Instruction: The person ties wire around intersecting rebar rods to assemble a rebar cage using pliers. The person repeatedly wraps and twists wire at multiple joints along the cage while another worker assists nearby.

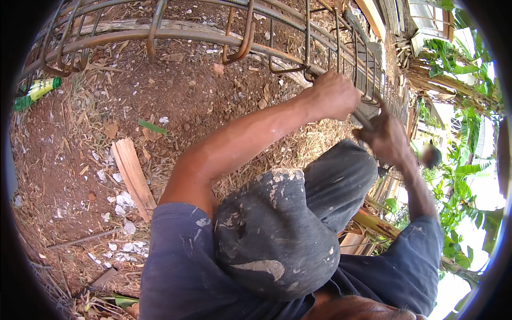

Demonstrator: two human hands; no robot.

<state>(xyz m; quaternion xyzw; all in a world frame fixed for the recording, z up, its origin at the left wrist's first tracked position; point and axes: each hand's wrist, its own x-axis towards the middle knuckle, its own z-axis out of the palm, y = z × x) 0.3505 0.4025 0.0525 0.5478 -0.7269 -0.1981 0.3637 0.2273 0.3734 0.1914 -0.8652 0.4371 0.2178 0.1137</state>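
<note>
A long cage of rusty steel rebar (197,35) with bent stirrups (248,40) stretches across the top and curves away to the right. My left hand (335,96) is closed in a fist round a grey metal rod (364,119) beside the cage's lower bars. The rod shows again between my two hands; I cannot tell whether it is part of the cage. My right hand (388,136) is wrapped round the rod's nearer end, one finger reaching up by a stirrup. It is slightly blurred, and its grip is partly hidden.
My bent knee in dark, stained trousers (277,240) is below my hands. On the reddish soil lie a split piece of wood (132,178), a green bottle (37,93) and pale scraps (125,202). Leafy plants (464,176) and a blurred person (431,156) are at right.
</note>
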